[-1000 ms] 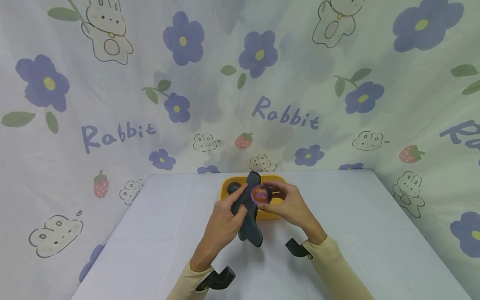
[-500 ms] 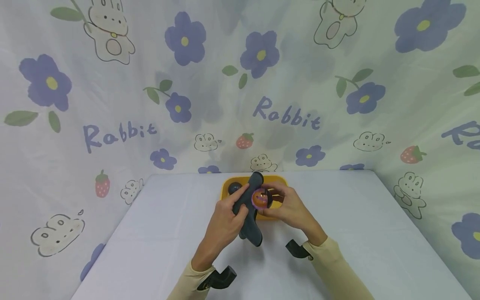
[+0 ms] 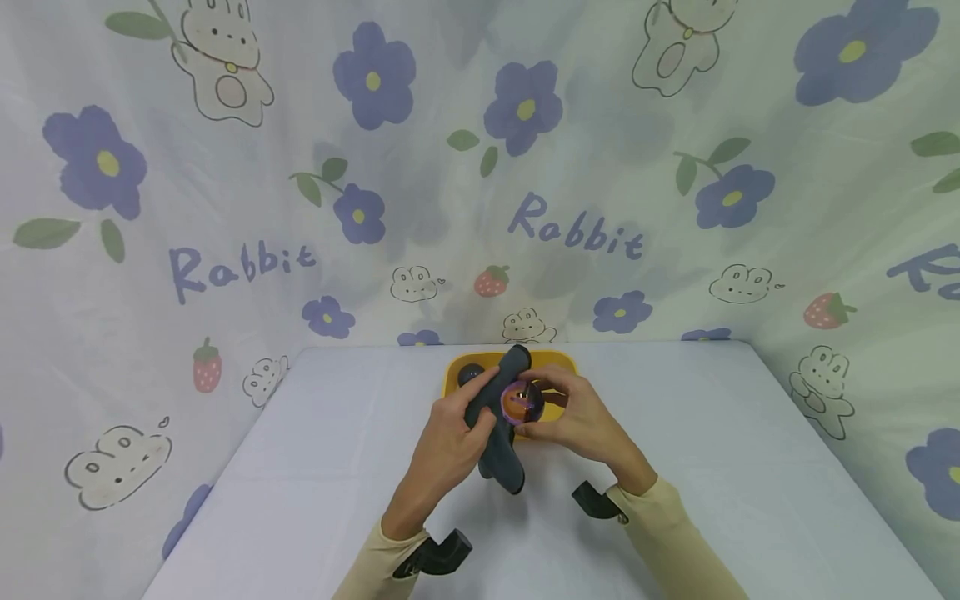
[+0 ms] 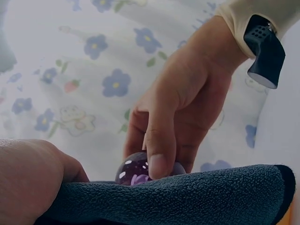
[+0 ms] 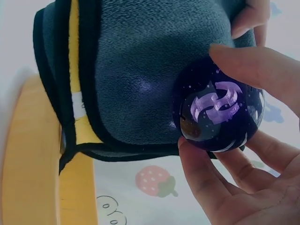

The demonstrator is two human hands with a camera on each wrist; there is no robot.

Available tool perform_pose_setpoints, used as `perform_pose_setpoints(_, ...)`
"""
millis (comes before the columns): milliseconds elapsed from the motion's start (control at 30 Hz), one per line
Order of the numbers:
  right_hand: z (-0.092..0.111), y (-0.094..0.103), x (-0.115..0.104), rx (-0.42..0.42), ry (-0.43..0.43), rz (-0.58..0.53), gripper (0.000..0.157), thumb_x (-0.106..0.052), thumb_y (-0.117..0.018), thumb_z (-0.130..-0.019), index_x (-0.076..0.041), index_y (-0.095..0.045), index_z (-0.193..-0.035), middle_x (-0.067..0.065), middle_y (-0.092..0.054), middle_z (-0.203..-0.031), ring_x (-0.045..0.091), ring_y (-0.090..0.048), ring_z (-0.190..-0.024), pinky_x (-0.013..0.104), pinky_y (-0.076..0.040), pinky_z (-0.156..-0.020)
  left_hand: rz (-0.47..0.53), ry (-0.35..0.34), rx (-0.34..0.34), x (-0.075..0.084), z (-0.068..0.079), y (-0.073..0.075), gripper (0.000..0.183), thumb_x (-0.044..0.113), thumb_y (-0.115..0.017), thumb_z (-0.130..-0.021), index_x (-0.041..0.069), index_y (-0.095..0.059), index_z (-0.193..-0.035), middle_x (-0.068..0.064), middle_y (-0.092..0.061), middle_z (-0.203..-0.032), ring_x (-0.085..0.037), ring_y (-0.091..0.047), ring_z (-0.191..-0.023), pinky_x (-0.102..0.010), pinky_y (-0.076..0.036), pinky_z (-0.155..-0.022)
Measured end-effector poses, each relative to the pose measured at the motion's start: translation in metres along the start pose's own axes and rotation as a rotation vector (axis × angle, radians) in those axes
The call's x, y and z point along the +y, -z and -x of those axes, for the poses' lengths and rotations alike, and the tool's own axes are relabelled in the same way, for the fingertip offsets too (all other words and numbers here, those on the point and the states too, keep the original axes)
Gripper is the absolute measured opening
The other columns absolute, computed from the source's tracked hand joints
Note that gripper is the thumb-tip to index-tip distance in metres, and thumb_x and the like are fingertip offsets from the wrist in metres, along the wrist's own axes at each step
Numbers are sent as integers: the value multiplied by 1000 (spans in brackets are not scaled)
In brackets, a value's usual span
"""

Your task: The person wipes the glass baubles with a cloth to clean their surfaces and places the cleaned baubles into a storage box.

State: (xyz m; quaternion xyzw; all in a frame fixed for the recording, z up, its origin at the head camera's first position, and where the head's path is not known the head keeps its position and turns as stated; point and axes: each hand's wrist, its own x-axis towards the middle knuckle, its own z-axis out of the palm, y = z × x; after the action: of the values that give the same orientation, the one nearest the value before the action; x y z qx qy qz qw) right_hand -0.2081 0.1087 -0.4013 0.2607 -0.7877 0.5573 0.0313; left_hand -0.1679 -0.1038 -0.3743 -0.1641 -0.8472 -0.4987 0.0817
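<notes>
My left hand (image 3: 450, 437) grips a folded blue-grey cloth (image 3: 501, 458) with black edging, thumb on top. A glossy ball (image 3: 519, 403) is pinched between the thumb and fingers of my right hand (image 3: 588, 421), against the cloth's right side. In the right wrist view this ball (image 5: 218, 105) is dark purple with a lavender emblem; the head view also shows an orange area on it. From the left wrist, the cloth (image 4: 187, 201) hides the ball's lower part, and my right thumb covers some of its surface.
Beyond the hands, a yellow tray (image 3: 551, 357) stands on the white table (image 3: 360, 433). A dark ball (image 3: 471, 375) lies at its left end. The cloth and hands hide much of the tray. A flower-and-rabbit print curtain (image 3: 442, 183) hangs behind the table.
The ball has turned in my right hand, its orange area moving left and more of its dark side showing. The cloth's upper end has shifted slightly right.
</notes>
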Motion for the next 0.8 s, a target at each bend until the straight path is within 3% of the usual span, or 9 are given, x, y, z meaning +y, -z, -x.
perform_pose_setpoints(167, 1, 1, -1, -11, 23, -21, 59, -11, -89, -74, -8, -67, -130, 9, -68, -127, 27, -68, -112, 52, -54, -104, 9, 2, -15, -1, -1, 0, 55, 5, -53, -95, 15, -56, -149, -14, -67, -137, -20, -67, -91, -26, -56, -71)
perform_pose_setpoints(500, 1, 0, -1, -1, 40, -103, 59, -13, -88, -76, -3, -67, -130, 12, -70, -125, 26, -70, -108, 34, -58, -97, -10, -1, -20, -2, -2, 0, 55, 4, -53, -95, 15, -56, -149, -14, -69, -131, -19, -66, -88, -24, -53, -65)
perform_pose_setpoints(800, 1, 0, -3, 18, 59, -170, 56, -7, -88, -75, -8, -68, -128, 15, -68, -127, 27, -71, -107, 29, -59, -93, -22, 12, -24, -2, -2, 0, 55, 5, -53, -96, 15, -55, -150, -14, -68, -135, -20, -66, -93, -25, -54, -70)
